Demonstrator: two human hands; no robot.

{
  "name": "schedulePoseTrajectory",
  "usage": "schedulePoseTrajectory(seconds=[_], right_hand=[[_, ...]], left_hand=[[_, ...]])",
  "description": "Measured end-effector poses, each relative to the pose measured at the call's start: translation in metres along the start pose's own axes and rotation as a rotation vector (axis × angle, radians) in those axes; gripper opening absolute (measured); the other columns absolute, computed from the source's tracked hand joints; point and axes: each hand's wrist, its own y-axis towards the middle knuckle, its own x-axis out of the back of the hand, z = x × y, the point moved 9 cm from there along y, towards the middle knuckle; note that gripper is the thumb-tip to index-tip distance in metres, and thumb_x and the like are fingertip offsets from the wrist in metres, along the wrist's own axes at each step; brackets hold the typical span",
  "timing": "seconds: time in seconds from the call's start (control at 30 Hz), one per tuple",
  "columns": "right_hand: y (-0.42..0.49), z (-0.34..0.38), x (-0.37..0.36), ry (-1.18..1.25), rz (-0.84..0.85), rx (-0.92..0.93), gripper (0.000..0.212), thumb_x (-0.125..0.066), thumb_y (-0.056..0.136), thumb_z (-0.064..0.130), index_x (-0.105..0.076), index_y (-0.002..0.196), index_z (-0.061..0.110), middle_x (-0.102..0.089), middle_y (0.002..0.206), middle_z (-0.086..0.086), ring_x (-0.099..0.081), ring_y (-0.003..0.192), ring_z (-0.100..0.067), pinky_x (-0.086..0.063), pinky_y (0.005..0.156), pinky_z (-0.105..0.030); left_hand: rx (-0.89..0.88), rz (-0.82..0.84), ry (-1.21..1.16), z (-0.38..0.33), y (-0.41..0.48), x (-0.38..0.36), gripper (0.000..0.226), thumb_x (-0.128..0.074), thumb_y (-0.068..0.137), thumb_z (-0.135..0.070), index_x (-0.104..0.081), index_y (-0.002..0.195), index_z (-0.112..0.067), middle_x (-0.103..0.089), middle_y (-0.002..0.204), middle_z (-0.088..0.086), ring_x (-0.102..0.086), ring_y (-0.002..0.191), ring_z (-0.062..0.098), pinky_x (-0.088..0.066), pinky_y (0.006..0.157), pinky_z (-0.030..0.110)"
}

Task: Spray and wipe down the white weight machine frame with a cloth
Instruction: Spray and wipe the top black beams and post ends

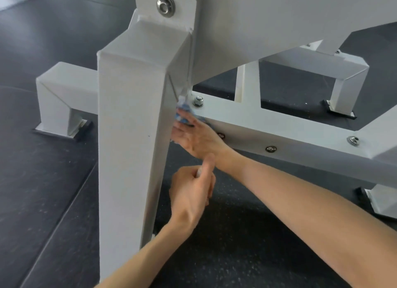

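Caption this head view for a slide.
Right hand presses blue cloth on white frame leg; left hand grips small object.

The weight machine frame (129, 116) is showing plain white all over, the cloth (182, 111) is showing blue and white patches against it, its bolts (165, 5) are gleaming silver, the foot pads (84, 131) are looking black, and the floor (247, 244) is lying dark grey with fine pale speckles.
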Motion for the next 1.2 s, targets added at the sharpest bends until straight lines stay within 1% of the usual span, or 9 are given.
schedulePoseTrajectory(seconds=[0.23,0.33,0.47,0.57,0.67,0.83,0.97,1.07,1.2], right_hand=[[-0.152,-0.026,-0.033,-0.194,0.184,0.019,0.078,-0.05,0.087,0.014,-0.006,0.152,0.014,0.006,0.158,-0.006,0.003,0.145,-0.027,0.008,0.116,-0.05],[-0.206,-0.044,-0.031,-0.191,0.262,-0.019,0.088,-0.056,0.079,0.013,-0.003,0.15,0.014,0.004,0.158,-0.007,0.004,0.144,-0.028,0.012,0.115,-0.05],[-0.133,-0.023,-0.014,-0.059,0.128,0.051,0.072,-0.053,0.082,0.01,-0.026,0.148,0.021,-0.012,0.158,-0.001,-0.012,0.145,-0.022,0.008,0.116,-0.049],[-0.106,-0.01,-0.014,-0.018,0.173,0.073,0.081,-0.057,0.085,0.015,-0.011,0.151,0.028,0.002,0.159,0.002,0.004,0.146,-0.021,0.008,0.115,-0.051],[-0.178,-0.034,-0.021,-0.035,0.19,-0.122,0.088,-0.053,0.081,0.005,0.001,0.149,0.019,0.003,0.158,0.002,0.002,0.145,-0.019,-0.002,0.117,-0.047],[-0.3,-0.071,-0.006,0.123,0.259,-0.402,0.065,-0.064,0.076,-0.002,-0.046,0.137,0.011,-0.032,0.152,-0.004,-0.029,0.138,-0.022,-0.017,0.114,-0.044],[-0.288,-0.134,0.023,0.295,0.05,-0.79,0.049,-0.047,0.085,0.001,-0.049,0.133,0.009,-0.037,0.149,-0.008,-0.038,0.134,-0.027,-0.029,0.108,-0.046],[-0.245,-0.155,-0.013,0.714,0.14,-1.076,0.05,-0.045,0.09,0.025,-0.043,0.139,0.016,-0.026,0.154,-0.002,-0.032,0.136,-0.023,-0.024,0.109,-0.041],[-0.234,-0.142,-0.033,0.708,0.167,-1.139,0.046,-0.038,0.088,0.034,-0.063,0.118,0.01,-0.062,0.122,-0.004,-0.055,0.113,-0.026,-0.038,0.098,-0.046]], left_hand=[[0.057,-0.004,-0.056,0.006,0.003,0.006,0.069,-0.046,0.089,-0.065,-0.049,0.038,-0.02,-0.048,0.043,0.003,-0.044,0.038,0.019,-0.038,0.053,0.033],[0.054,0.021,-0.023,0.002,0.002,0.003,0.066,-0.044,0.092,-0.06,-0.05,0.039,-0.02,-0.05,0.044,0.003,-0.046,0.04,0.019,-0.042,0.055,0.033],[0.025,0.048,-0.039,-0.022,0.004,-0.013,0.066,-0.045,0.09,-0.063,-0.051,0.044,-0.017,-0.051,0.046,0.005,-0.045,0.041,0.018,-0.041,0.053,0.033],[-0.004,0.049,-0.074,-0.037,0.004,-0.024,0.067,-0.045,0.09,-0.064,-0.053,0.047,-0.013,-0.051,0.048,0.009,-0.045,0.041,0.019,-0.04,0.05,0.032],[-0.018,0.066,-0.085,-0.043,0.002,-0.033,0.064,-0.043,0.097,-0.053,-0.052,0.054,-0.007,-0.051,0.05,0.011,-0.044,0.042,0.019,-0.039,0.048,0.03],[-0.007,0.111,-0.102,-0.051,0.005,-0.068,0.065,-0.043,0.096,-0.057,-0.053,0.053,-0.009,-0.052,0.048,0.007,-0.045,0.041,0.017,-0.041,0.051,0.034],[-0.068,0.163,-0.06,-0.078,0.01,-0.093,0.066,-0.042,0.095,-0.059,-0.052,0.053,-0.009,-0.053,0.049,0.008,-0.047,0.044,0.02,-0.042,0.055,0.035],[-0.104,0.149,-0.093,-0.092,0.019,-0.101,0.066,-0.044,0.096,-0.057,-0.051,0.05,-0.01,-0.052,0.048,0.008,-0.046,0.041,0.021,-0.04,0.051,0.032],[-0.141,0.196,-0.064,-0.098,0.023,-0.111,0.068,-0.042,0.097,-0.054,-0.05,0.049,-0.005,-0.051,0.048,0.012,-0.045,0.038,0.021,-0.038,0.048,0.029]])
